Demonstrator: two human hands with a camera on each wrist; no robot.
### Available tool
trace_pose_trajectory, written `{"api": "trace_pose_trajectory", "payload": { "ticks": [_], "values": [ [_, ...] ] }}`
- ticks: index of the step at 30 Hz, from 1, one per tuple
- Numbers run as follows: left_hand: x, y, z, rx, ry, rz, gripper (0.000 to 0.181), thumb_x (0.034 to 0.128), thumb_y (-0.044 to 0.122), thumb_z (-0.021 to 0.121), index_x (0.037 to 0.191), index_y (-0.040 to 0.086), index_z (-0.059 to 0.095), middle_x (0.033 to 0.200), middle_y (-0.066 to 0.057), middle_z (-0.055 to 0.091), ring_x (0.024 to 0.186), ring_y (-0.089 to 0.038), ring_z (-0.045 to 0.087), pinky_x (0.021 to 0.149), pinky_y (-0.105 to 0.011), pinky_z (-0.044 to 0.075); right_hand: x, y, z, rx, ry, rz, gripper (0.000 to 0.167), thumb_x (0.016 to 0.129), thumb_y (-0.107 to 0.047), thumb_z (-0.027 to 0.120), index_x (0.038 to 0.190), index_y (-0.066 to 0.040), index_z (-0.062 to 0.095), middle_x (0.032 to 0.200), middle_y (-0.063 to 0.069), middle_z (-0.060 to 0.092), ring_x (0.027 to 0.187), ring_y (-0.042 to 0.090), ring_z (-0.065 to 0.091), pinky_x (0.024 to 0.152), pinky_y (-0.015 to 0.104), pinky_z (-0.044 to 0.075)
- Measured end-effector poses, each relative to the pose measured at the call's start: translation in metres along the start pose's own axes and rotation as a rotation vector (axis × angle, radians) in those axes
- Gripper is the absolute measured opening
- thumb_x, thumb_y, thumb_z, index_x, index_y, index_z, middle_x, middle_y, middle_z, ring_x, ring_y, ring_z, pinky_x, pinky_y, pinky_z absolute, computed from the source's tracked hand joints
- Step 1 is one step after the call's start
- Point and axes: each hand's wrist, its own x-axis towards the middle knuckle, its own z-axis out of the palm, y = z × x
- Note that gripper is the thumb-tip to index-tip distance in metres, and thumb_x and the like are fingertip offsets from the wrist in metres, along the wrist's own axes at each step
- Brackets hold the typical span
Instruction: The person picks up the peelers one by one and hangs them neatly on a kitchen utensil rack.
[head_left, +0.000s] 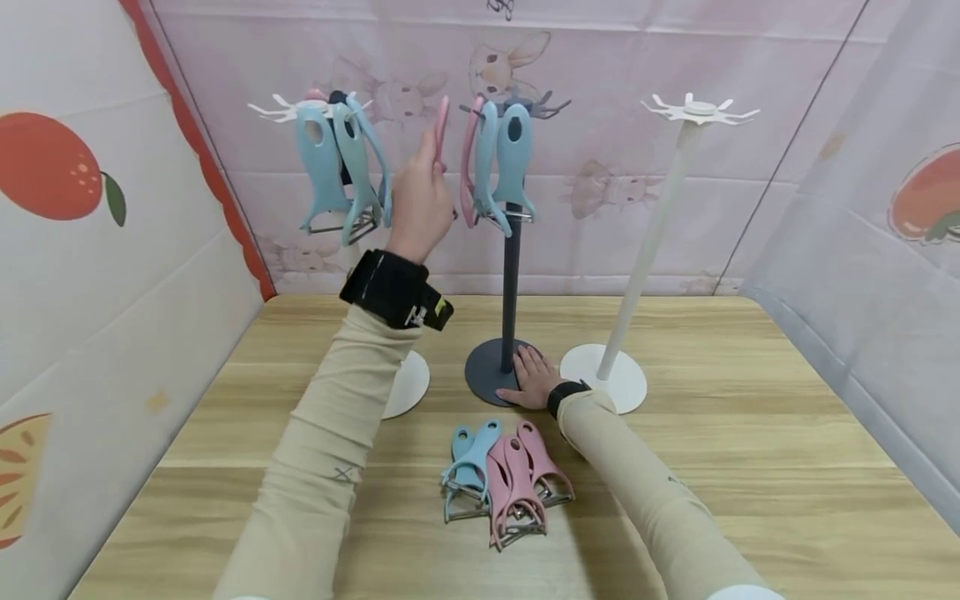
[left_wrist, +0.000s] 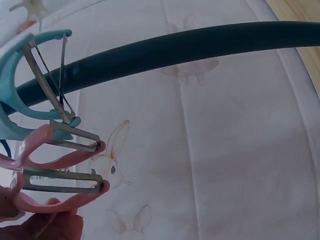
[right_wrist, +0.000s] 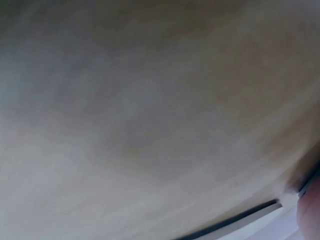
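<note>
Gripping a pink peeler firmly in the left grip, up above the worktop's far edge. Working over a wood-grain worktop with three hook-topped stands set toward its far edge: a white stand toward the left corner, a dark stand near the middle, a second white stand toward the right corner. Pressing on the dark stand's base with the right grip, fingers spread, holding nothing. Heaped between that base and the near edge: loose pink peelers and blue peelers. Already hanging from the dark stand: two blue handles and one pink handle. Showing a thin metal blade at the lower end of the held peeler. Seemingly at the step of hanging it; impossible to tell whether hooked yet. Probably calling next for seating the handle on the nearest hook, then letting go, with the base pinned.
</note>
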Motion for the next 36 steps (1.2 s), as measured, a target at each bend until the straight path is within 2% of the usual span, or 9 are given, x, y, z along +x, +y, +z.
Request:
{"api": "trace_pose_trajectory", "payload": {
  "ticks": [5, 9, 14, 23, 25, 28, 30, 33, 36],
  "values": [
    [0.016, -0.001, 0.006, -0.05, -0.037, 0.003, 0.045, 0.0978, 0.004, 0.033, 0.142, 0.011, 0.031, 0.102, -0.018, 0.06, 0.078, -0.024, 0.057, 0.068, -0.028, 0.046, 0.001, -0.004, 0.003, -0.003, -0.004, -0.004, 0.081, 0.091, -0.054, 0.039, 0.144, 0.002, 0.014, 0.15, 0.02, 0.008, 0.137, 0.032, 0.004, 0.109, 0.045, 0.01],
    [0.02, -0.007, 0.009, -0.115, -0.05, 0.017, 0.045, 0.0976, 0.005, 0.034, 0.142, 0.011, 0.032, 0.116, -0.017, 0.058, 0.086, -0.023, 0.059, 0.073, -0.024, 0.048, 0.002, -0.007, 0.005, -0.009, -0.002, 0.001, 0.081, 0.091, -0.054, 0.039, 0.144, 0.001, 0.015, 0.15, 0.018, 0.009, 0.138, 0.031, 0.004, 0.109, 0.044, 0.01],
    [0.025, -0.016, 0.008, -0.156, -0.05, 0.032, 0.044, 0.0973, 0.005, 0.036, 0.141, 0.008, 0.031, 0.136, -0.011, 0.045, 0.103, -0.019, 0.056, 0.08, -0.02, 0.046, 0.003, -0.01, 0.005, -0.028, 0.007, 0.006, 0.081, 0.09, -0.055, 0.04, 0.144, 0.0, 0.016, 0.15, 0.017, 0.01, 0.138, 0.03, 0.004, 0.109, 0.044, 0.01],
    [0.032, -0.017, 0.01, -0.216, -0.073, 0.057, 0.046, 0.0959, 0.001, 0.038, 0.141, 0.012, 0.034, 0.134, -0.008, 0.047, 0.107, -0.015, 0.054, 0.086, -0.021, 0.043, 0.004, -0.007, 0.001, -0.035, 0.0, 0.011, 0.082, 0.09, -0.056, 0.038, 0.144, 0.0, 0.015, 0.151, 0.017, 0.008, 0.138, 0.029, 0.003, 0.11, 0.042, 0.009],
    [0.032, -0.017, 0.012, -0.234, -0.082, 0.063, 0.045, 0.0964, 0.004, 0.039, 0.141, 0.013, 0.034, 0.126, -0.01, 0.054, 0.095, -0.017, 0.057, 0.079, -0.023, 0.045, 0.003, -0.006, 0.0, -0.032, -0.006, 0.014, 0.082, 0.09, -0.057, 0.038, 0.144, 0.0, 0.015, 0.151, 0.017, 0.007, 0.138, 0.029, 0.003, 0.11, 0.042, 0.009],
    [0.033, -0.017, 0.014, -0.274, -0.097, 0.062, 0.046, 0.0965, 0.005, 0.038, 0.141, 0.014, 0.034, 0.119, -0.011, 0.057, 0.088, -0.017, 0.055, 0.076, -0.023, 0.045, 0.002, -0.005, -0.002, -0.032, -0.019, 0.024, 0.082, 0.09, -0.057, 0.037, 0.145, 0.0, 0.014, 0.151, 0.016, 0.006, 0.138, 0.028, 0.002, 0.11, 0.042, 0.009],
    [0.033, -0.018, 0.015, -0.305, -0.113, 0.063, 0.046, 0.0963, 0.006, 0.039, 0.141, 0.015, 0.033, 0.121, -0.01, 0.056, 0.091, -0.015, 0.055, 0.079, -0.023, 0.045, 0.002, -0.004, -0.003, -0.028, -0.02, 0.029, 0.082, 0.09, -0.057, 0.037, 0.144, 0.0, 0.014, 0.151, 0.016, 0.007, 0.138, 0.028, 0.002, 0.11, 0.042, 0.009],
    [0.034, -0.018, 0.016, -0.327, -0.139, 0.058, 0.047, 0.0957, 0.004, 0.04, 0.141, 0.015, 0.032, 0.133, -0.006, 0.049, 0.107, -0.012, 0.053, 0.088, -0.022, 0.042, 0.0, -0.004, -0.004, -0.023, -0.019, 0.033, 0.082, 0.09, -0.057, 0.038, 0.144, 0.0, 0.015, 0.151, 0.016, 0.008, 0.138, 0.028, 0.003, 0.11, 0.042, 0.009],
    [0.035, -0.017, 0.018, -0.327, -0.161, 0.063, 0.049, 0.0954, 0.002, 0.04, 0.141, 0.019, 0.033, 0.137, -0.001, 0.045, 0.112, -0.012, 0.051, 0.087, -0.023, 0.043, -0.001, -0.003, -0.004, -0.018, -0.017, 0.036, 0.082, 0.09, -0.057, 0.039, 0.144, 0.0, 0.015, 0.151, 0.016, 0.008, 0.138, 0.029, 0.003, 0.11, 0.042, 0.009]
  ]
}}
